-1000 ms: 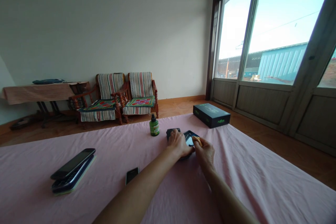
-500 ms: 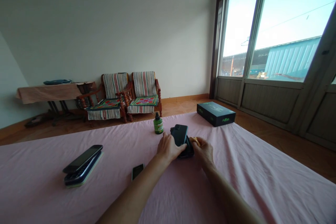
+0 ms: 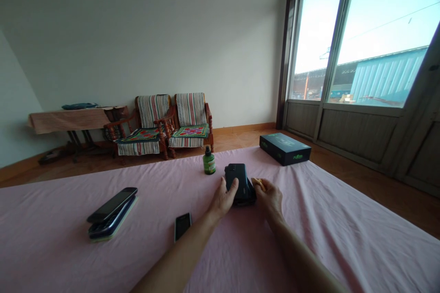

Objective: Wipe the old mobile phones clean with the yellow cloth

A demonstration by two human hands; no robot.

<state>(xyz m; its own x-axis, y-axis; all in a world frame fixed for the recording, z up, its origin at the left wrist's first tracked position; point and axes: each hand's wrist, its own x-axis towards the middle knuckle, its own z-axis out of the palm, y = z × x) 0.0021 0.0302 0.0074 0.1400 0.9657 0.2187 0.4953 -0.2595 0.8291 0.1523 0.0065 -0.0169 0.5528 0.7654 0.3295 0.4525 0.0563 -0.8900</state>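
Note:
My left hand (image 3: 220, 200) grips a dark smartphone (image 3: 239, 175), thumb across its back and the camera block facing up. Beneath that phone lies a black item (image 3: 250, 197), perhaps more phones; most of it is covered. Just to the right, my right hand (image 3: 271, 200) is closed, with a small yellowish piece (image 3: 259, 184), possibly cloth, pinched in its fingers. A small phone (image 3: 182, 226) rests on the pink sheet (image 3: 154, 265), partly behind my left forearm.
Several phones in a leaning stack (image 3: 112, 213) are on the left. A green spray bottle (image 3: 209, 162) stands beyond my hands, and a black box (image 3: 285, 148) lies at the far edge. Two wooden chairs (image 3: 191, 132) and a covered table (image 3: 68, 120) are against the wall.
The smartphone in my left hand has turned more upright in view and sits closer over the black item. My left thumb has moved up onto its back. The right hand keeps its pinch.

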